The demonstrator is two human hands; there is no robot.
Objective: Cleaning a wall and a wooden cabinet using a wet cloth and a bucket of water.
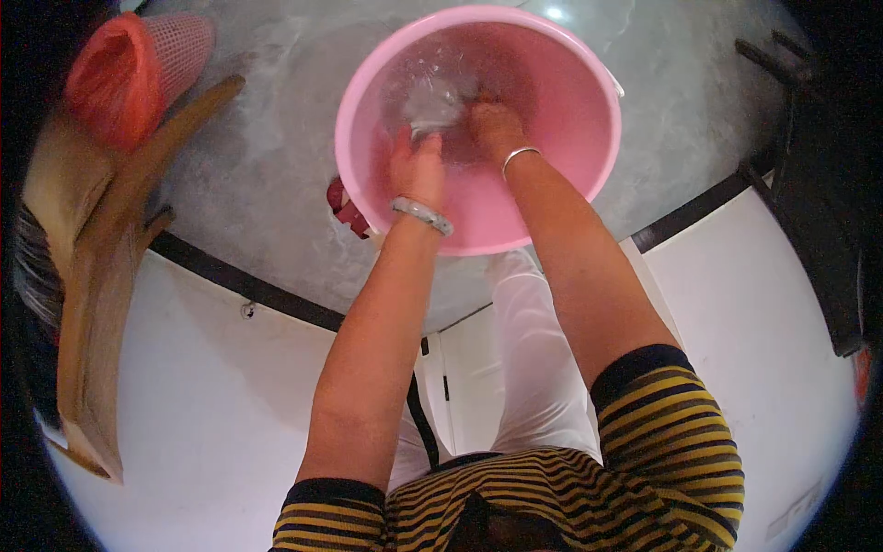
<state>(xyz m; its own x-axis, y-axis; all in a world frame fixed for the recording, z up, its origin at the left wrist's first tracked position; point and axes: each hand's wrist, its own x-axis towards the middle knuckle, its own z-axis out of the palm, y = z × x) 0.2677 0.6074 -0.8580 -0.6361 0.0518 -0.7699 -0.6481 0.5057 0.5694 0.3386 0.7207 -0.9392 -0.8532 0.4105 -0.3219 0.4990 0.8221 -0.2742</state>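
Note:
A pink bucket (pixel 354 138) stands on the floor in front of me, with water in it. Both my hands reach down inside. My left hand (pixel 418 170), above a pale bangle, is at the left part of the water with its fingers apart; the fingertips are partly lost in the splash. Close to it, a whitish, shiny patch (pixel 434 103) shows, either churned water or something clear; I cannot tell. My right hand (pixel 497 129), below a silver bangle, is curled near the bucket's middle. Its fingertips are blurred in the water, and whatever they grip is hidden.
A red mesh basket (pixel 182 51) lined with a red bag sits at the upper left, by a wooden chair (pixel 110 239). Beside the bucket's lower left is a dark red shoe (pixel 346 210). A black chair (pixel 814 202) stands right. White wall with black skirting (pixel 248 290) runs behind.

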